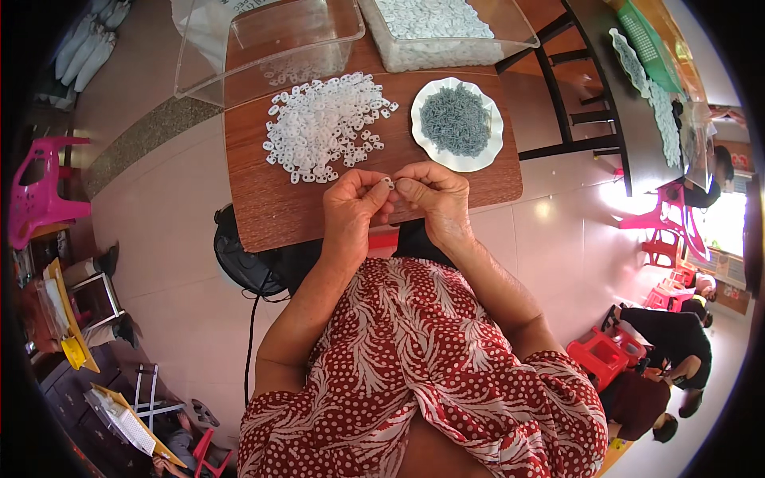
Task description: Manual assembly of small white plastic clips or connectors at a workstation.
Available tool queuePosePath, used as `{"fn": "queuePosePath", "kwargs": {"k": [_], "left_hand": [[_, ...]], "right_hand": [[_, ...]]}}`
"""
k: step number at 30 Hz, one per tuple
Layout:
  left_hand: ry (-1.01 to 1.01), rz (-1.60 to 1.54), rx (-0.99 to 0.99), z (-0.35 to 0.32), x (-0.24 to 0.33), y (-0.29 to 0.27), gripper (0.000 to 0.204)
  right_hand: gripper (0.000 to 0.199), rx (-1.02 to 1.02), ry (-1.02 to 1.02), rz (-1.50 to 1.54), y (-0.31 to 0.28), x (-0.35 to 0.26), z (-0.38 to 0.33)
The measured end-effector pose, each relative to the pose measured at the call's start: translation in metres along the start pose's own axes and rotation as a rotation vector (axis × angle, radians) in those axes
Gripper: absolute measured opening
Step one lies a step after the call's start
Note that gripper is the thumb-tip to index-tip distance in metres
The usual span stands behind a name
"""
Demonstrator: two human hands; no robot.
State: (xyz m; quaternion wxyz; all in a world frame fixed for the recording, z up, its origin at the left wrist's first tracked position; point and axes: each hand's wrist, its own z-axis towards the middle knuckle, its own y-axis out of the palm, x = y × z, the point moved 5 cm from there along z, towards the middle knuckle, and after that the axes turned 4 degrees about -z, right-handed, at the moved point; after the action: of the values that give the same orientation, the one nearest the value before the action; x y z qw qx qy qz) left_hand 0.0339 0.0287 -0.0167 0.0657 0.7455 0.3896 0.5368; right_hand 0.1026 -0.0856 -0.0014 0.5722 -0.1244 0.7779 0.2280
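My left hand [352,205] and my right hand [441,201] meet at the near edge of a brown wooden table [275,219]. Between my left thumb and fingers is a small white plastic piece [390,183] with holes in it. The right thumb and fingertips are pinched together close beside that piece; anything they grip is too small to make out. Just beyond the left hand lies a loose heap of similar white plastic pieces [327,119]. A white scalloped plate [495,135] full of small grey-blue rod-like parts [456,119] stands beyond the right hand.
At the back of the table stand a clear plastic bin [291,36] and another bin [446,54] filled with white pieces. A dark table [613,103] is at right. Pink stools [49,191], red stools [602,354] and several people are around. A black bag [243,259] sits below the table.
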Motion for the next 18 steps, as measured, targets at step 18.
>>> {"fn": "queuePosePath", "kwargs": {"k": [18], "left_hand": [[0.061, 0.041, 0.012, -0.0036, -0.0012, 0.0018, 0.006]], "right_hand": [[0.005, 0.088, -0.006, 0.082, 0.0047, 0.0061, -0.0076]]}}
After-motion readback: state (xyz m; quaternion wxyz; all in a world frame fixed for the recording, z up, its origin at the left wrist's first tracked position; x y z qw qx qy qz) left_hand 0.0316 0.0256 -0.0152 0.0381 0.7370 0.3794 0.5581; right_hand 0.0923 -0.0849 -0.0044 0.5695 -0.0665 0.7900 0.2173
